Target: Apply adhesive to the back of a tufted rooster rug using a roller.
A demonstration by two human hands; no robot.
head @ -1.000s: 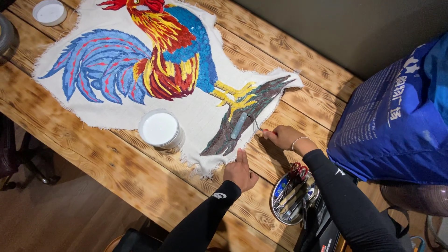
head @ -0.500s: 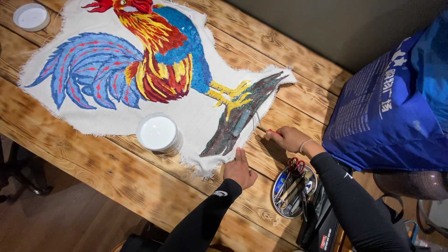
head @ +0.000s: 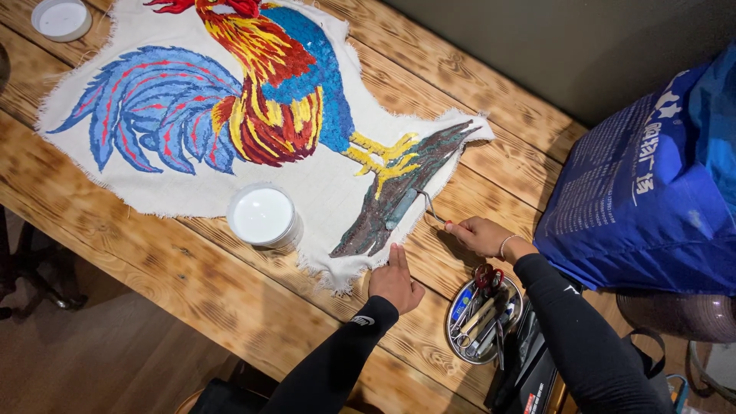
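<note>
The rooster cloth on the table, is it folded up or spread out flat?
Spread flat: the rooster cloth lies open on the wooden table, its whole painted bird showing, left hand pressing its lower edge.

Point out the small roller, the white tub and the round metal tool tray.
small roller (head: 401,205), head view, on its grey-blue sleeve.
white tub (head: 262,215), head view, on the middle of its white top.
round metal tool tray (head: 451,335), head view, on its left rim.

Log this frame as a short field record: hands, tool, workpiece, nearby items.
left hand: flat on the cloth's lower edge, pressing it down
right hand: holds small paint roller by its handle
roller position: on the dark branch under the rooster's feet
workpiece: frayed cloth with painted rooster
surface: wooden table
nearby: white lidded tub, round tool tin, blue bag
</note>
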